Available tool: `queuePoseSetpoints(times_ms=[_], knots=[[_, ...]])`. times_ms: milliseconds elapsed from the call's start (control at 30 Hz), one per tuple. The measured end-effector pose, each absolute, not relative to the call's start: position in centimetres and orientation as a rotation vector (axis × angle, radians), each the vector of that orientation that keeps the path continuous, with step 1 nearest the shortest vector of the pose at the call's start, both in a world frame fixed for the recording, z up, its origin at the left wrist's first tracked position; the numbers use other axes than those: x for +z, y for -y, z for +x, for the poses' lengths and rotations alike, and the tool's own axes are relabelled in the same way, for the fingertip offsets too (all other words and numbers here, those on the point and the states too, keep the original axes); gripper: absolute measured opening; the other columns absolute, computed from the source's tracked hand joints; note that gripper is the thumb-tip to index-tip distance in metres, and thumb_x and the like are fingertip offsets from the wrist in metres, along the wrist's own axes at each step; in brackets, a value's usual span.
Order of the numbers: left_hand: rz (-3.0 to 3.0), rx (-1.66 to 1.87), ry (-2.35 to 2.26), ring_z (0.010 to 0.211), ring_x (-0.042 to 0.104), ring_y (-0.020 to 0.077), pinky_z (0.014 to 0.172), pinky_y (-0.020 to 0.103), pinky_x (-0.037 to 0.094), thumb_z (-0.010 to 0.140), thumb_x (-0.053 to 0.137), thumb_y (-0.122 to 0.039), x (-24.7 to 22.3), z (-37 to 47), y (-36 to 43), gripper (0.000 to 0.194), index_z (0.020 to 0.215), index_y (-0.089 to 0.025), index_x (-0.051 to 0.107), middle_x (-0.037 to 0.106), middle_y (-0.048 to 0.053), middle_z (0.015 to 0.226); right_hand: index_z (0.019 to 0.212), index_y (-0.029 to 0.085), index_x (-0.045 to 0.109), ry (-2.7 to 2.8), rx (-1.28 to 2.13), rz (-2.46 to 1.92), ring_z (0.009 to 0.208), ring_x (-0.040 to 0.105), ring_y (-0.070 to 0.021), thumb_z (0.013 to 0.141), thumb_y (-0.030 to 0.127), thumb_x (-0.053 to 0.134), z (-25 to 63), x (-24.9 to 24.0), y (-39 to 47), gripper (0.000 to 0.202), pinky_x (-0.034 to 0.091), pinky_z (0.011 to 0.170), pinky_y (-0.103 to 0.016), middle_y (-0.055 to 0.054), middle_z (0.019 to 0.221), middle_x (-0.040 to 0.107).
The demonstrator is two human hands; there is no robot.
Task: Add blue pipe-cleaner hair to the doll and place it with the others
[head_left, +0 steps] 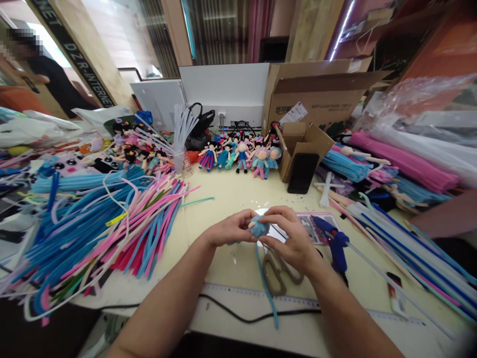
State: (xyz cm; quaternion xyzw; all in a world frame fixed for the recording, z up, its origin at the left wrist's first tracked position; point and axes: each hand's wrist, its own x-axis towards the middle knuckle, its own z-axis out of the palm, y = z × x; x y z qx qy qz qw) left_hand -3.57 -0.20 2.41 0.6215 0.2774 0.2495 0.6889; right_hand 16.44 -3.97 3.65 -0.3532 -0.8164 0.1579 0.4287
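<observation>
Between my two hands is a small light-blue pipe-cleaner doll head point(260, 226) with a bit of pale pink at its left side. My left hand point(233, 227) grips it from the left with fingers and thumb. From the right, my right hand point(288, 233) closes its fingertips on the same piece. A blue pipe cleaner point(266, 288) trails from below the hands toward the table's front edge. Grey-handled scissors point(275, 276) lie under my right hand, their blades partly hidden. To the right rests a blue hot glue gun point(333, 241) with a long clear glue stick in it.
Bundles of coloured pipe cleaners lie left point(100, 223) and right point(402, 248). Finished dolls point(242, 156) stand at the back, beside a cardboard box point(305, 99) and a black phone point(303, 173). A black cable point(238, 315) and a ruler point(231, 289) run along the front. Someone point(52, 74) is at far left.
</observation>
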Motion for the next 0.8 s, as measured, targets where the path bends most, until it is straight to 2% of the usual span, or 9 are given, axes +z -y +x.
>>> queuePoseSetpoints(times_ms=[200,367,433,567,800], knots=[[1.347,0.584,-0.649,0.072,0.049,0.0097,0.064,0.022,0.037,0.068,0.074,-0.029,2.48,-3.46,0.33,0.038,0.097,-0.017,0.053,0.053,-0.001,0.082,0.107,0.024,0.061,2.015,0.391,-0.883,0.103,0.051,-0.0245,0.078,0.021,0.069,16.4,3.42,3.82,0.03,0.042,0.09,-0.042,-0.008,0.105,0.056],[1.333,0.615,-0.62,0.083,0.055,0.0148,0.072,0.026,0.042,0.069,0.074,-0.03,2.34,-3.55,0.19,0.039,0.1,-0.018,0.053,0.058,0.003,0.09,0.118,0.027,0.059,1.848,0.562,-0.879,0.105,0.052,-0.0237,0.082,0.023,0.064,16.54,3.92,4.0,0.037,0.045,0.09,-0.041,-0.008,0.111,0.054],[1.335,0.604,-0.617,0.085,0.056,0.0158,0.074,0.028,0.042,0.069,0.074,-0.029,2.33,-3.49,0.18,0.039,0.1,-0.017,0.053,0.059,0.004,0.091,0.115,0.026,0.061,1.775,0.589,-0.904,0.101,0.054,-0.0227,0.084,0.023,0.061,16.58,4.08,4.02,0.031,0.046,0.088,-0.04,-0.008,0.108,0.055],[1.373,0.588,-0.662,0.075,0.05,0.0109,0.068,0.024,0.039,0.068,0.075,-0.026,2.38,-3.2,0.25,0.038,0.099,-0.016,0.054,0.052,-0.001,0.081,0.094,0.024,0.068,1.707,0.608,-0.912,0.096,0.056,-0.021,0.086,0.022,0.057,16.51,4.09,3.91,0.014,0.044,0.088,-0.039,-0.006,0.097,0.058],[1.424,0.58,-0.661,0.079,0.05,0.0113,0.071,0.025,0.039,0.068,0.075,-0.024,2.35,-3.06,0.22,0.039,0.101,-0.015,0.056,0.054,0.001,0.086,0.086,0.024,0.068,1.767,0.624,-0.947,0.096,0.055,-0.0215,0.079,0.02,0.067,16.39,3.52,3.71,0.008,0.042,0.087,-0.04,-0.005,0.095,0.058]])
